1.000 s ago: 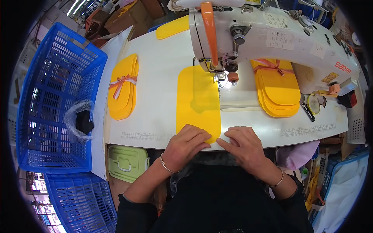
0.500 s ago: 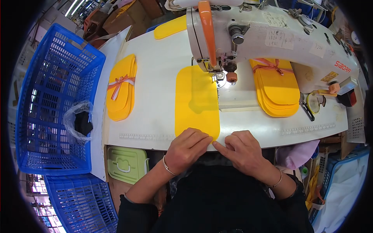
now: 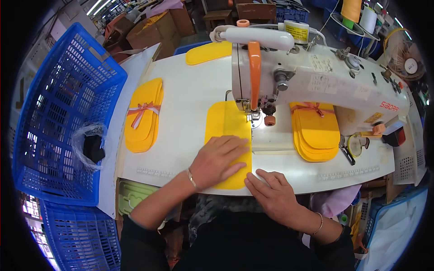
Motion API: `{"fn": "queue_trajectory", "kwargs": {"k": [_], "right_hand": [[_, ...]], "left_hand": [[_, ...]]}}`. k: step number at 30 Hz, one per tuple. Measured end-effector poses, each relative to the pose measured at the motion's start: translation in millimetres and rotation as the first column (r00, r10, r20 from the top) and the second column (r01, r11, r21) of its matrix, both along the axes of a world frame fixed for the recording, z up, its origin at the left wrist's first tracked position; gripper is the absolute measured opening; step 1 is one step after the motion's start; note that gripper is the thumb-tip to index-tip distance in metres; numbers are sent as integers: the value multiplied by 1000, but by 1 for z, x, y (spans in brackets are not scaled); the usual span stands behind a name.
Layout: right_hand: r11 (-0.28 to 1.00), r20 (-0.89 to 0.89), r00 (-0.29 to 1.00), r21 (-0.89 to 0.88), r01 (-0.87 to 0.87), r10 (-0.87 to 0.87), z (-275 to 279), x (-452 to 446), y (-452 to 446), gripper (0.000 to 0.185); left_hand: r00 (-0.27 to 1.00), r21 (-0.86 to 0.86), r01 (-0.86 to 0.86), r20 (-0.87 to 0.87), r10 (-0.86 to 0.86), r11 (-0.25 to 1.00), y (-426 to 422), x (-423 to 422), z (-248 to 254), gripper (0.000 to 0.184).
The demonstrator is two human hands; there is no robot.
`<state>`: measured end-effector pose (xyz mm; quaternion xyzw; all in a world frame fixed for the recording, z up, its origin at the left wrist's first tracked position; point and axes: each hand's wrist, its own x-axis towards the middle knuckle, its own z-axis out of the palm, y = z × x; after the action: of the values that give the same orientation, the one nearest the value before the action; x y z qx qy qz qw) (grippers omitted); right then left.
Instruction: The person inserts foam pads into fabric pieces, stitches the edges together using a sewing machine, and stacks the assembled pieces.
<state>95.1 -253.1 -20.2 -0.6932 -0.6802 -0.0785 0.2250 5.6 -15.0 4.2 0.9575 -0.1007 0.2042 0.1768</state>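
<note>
A yellow rounded piece (image 3: 224, 117) lies flat on the white table, its upper right side under the needle area of the sewing machine (image 3: 289, 81). My left hand (image 3: 220, 161) rests on the piece's lower half, palm down with fingers spread, holding nothing. At its lower right edge, my right hand (image 3: 273, 195) touches the border with extended fingertips and has nothing in its grasp. To the left lies a ribbon-tied yellow bundle (image 3: 145, 128); another tied bundle (image 3: 316, 135) sits right of the needle, partly beneath the machine arm.
Blue baskets (image 3: 58, 187) stand at the left, one with a plastic bag (image 3: 88, 147) at its side. Behind the machine head lies another yellow piece (image 3: 208, 53). Small scissors (image 3: 347, 151) and a tape roll (image 3: 355, 145) are at the right, near thread cones (image 3: 368, 19).
My left hand has moved up from the piece's bottom edge and flattened over it. My right hand's fingers have straightened along the edge. The camera view has tilted upward.
</note>
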Motion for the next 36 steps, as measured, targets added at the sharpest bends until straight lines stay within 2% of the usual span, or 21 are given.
{"fn": "queue_trajectory", "kwargs": {"k": [3, 7, 12, 14, 19, 22, 27, 30, 31, 34, 36], "right_hand": [[999, 10, 1000, -21, -24, 24, 5, 6, 1, 54], [996, -24, 999, -75, -42, 41, 11, 21, 11, 52], [995, 24, 996, -66, -80, 82, 12, 42, 27, 44], [995, 27, 995, -31, -96, 97, 9, 48, 33, 37], [994, 33, 995, -59, -87, 89, 10, 65, 44, 42], [984, 68, 991, -144, -103, 114, 15, 74, 53, 41], [991, 100, 987, -41, -125, 129, 7, 89, 60, 40], [995, -45, 999, -95, 5, -9, 11, 86, 62, 42], [995, -47, 999, -95, 3, -7, 11, 85, 63, 42], [984, -104, 993, -173, 42, -61, 12, 86, 61, 49], [984, -80, 994, -168, 57, -72, 11, 87, 61, 48]], "left_hand": [[1000, 125, 1, -13, 1, 992, 12, 23, -10, 38], [1000, 168, 22, -18, -19, 986, 19, 34, -9, 40], [999, 178, 47, -2, -47, 983, 27, 45, -15, 40], [999, 161, 28, 27, -33, 987, 26, 46, -16, 39], [998, 169, 6, 63, -17, 986, 29, 49, -20, 38], [998, 165, -4, 70, -7, 986, 26, 51, -19, 36], [995, 147, 6, 101, -21, 989, 35, 52, -17, 29], [996, 60, 70, 50, -73, 996, 43, 46, -16, 26], [994, 13, 105, 26, -105, 994, 45, 44, -16, 25], [993, -5, 113, 19, -113, 994, 48, 43, -12, 23], [993, -13, 114, 15, -114, 993, 49, 42, -12, 23]]}}
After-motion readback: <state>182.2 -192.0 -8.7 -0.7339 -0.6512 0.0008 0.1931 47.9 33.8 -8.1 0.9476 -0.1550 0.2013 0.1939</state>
